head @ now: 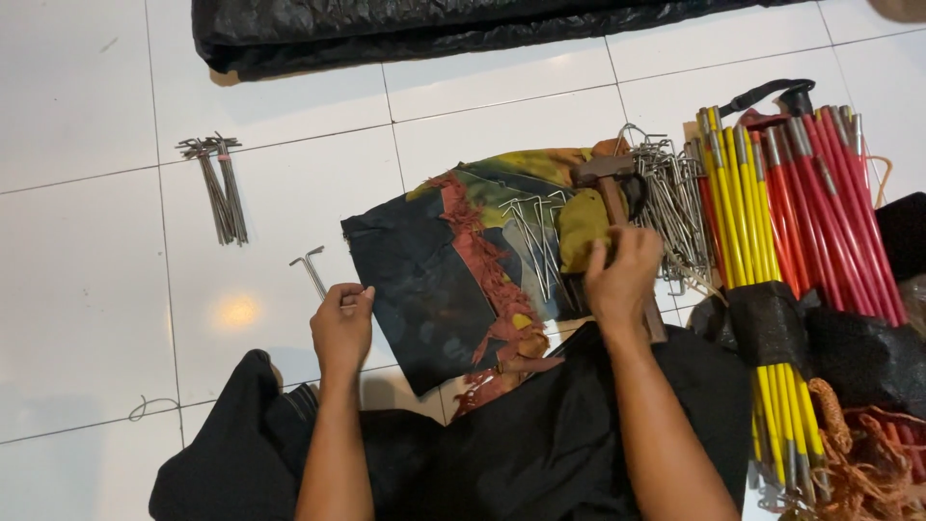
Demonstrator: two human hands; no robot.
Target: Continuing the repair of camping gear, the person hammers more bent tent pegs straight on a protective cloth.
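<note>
On the white tiled floor [87,318], a person sits with dark cloth over the lap, both arms reaching forward. The right hand [622,275] is curled tight around the wooden handle of a hammer [606,178], whose metal head points away across a patchwork cloth [434,270] of dark, rust and mustard pieces with a frayed red edge. Gripped that low on the handle, the tool looks head-heavy and stiff; a firm hold near the handle's end should serve it well. The left hand [340,323] rests on the tile, fingers bent around the lower end of a single bent metal peg [311,268], which lies just left of the cloth. Thin, rigid and smooth, the peg probably weighs little and could slip; its hooked top seems the surest place to grasp. More pegs lie on the cloth [535,236], a heap sits beside the hammer head [670,198], and a tied bundle [220,183] lies well apart to the left. Yellow poles [748,222] and red poles [830,203] lie at the right.
</note>
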